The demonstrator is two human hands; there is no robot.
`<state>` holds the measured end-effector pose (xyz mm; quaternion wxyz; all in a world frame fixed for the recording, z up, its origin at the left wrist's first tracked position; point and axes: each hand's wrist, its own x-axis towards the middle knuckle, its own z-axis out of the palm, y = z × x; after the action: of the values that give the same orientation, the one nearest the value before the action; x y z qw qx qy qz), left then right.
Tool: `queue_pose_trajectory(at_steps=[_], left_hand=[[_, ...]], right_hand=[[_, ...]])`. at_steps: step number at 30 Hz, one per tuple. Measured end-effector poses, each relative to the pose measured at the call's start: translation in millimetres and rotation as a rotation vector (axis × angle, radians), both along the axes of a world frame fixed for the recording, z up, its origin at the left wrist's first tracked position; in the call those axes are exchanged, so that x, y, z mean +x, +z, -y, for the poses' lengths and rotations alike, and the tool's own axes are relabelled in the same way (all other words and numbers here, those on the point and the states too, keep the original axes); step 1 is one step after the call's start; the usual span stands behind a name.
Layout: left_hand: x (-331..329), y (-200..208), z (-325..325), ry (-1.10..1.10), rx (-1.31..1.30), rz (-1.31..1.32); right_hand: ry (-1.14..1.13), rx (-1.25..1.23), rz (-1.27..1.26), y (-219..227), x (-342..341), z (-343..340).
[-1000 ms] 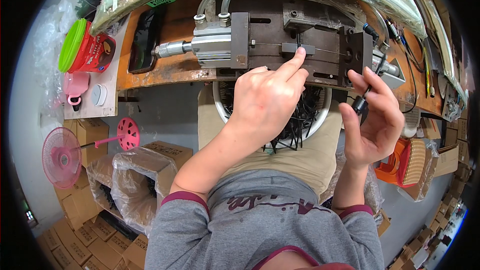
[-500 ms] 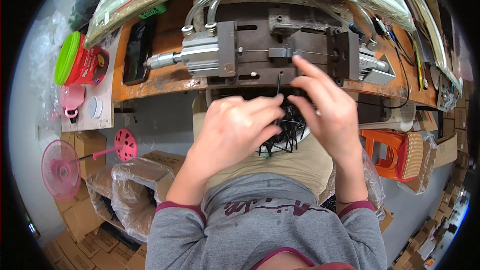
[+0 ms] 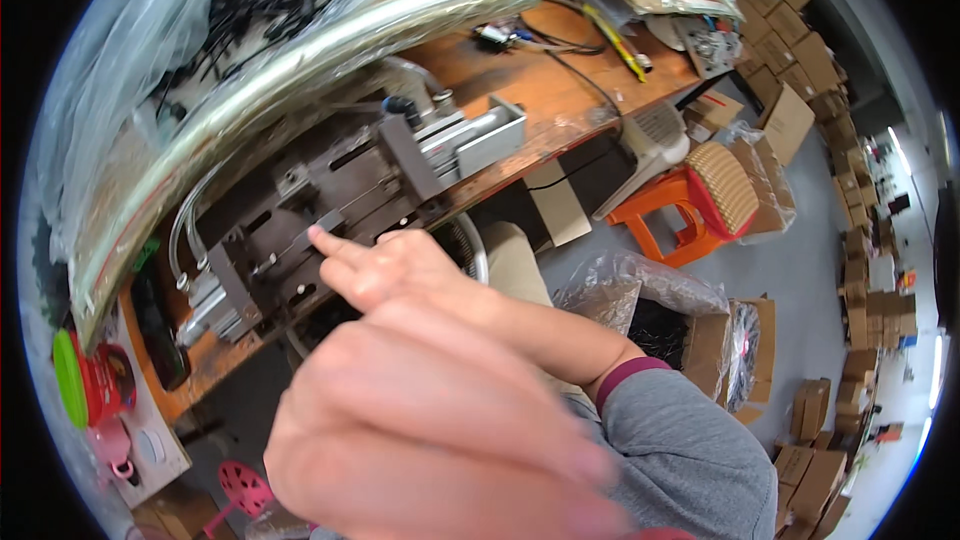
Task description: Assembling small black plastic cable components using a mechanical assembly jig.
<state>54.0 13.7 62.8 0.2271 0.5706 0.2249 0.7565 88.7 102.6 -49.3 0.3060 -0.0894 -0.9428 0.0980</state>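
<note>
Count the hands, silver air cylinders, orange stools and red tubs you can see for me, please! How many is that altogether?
Left hand and right hand: 2
Silver air cylinders: 2
Orange stool: 1
Red tub: 1
Total: 6
</note>
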Motion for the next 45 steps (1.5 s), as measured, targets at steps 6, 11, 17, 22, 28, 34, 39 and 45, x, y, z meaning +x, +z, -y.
queue_pose_trajectory(at_steps=[6,11,17,22,28,34,39,45], left_hand=[[36.1,18.2,-5.7,-0.353,0.078,0.056],[48.0,23.4,0.5,-0.459,0.109,0.016],[54.9,25.3,2.6,-0.550,0.141,0.007],[55.8,28.8,12.1,-0.580,0.158,-0.015],[45.2,28.3,23.5,-0.536,0.156,-0.043],[22.2,29.0,35.4,-0.375,0.128,-0.073],[-13.4,15.6,58.7,-0.138,0.069,-0.096],[-39.7,-33.9,73.8,0.049,-0.090,0.023]], right_hand=[[0.010,-0.083,-0.057,-2.5,6.7,-3.5],[0.009,-0.089,-0.128,-7.6,4.0,2.3],[0.035,-0.140,-0.208,-21.9,22.2,16.5],[0.198,-0.189,-0.170,-35.2,33.7,38.4],[0.293,-0.182,-0.079,-66.4,36.8,53.5],[0.249,-0.131,0.150,-85.7,40.7,46.9],[0.255,-0.164,0.041,-38.6,42.7,30.2],[0.131,-0.067,-0.398,72.2,13.9,-64.7]])
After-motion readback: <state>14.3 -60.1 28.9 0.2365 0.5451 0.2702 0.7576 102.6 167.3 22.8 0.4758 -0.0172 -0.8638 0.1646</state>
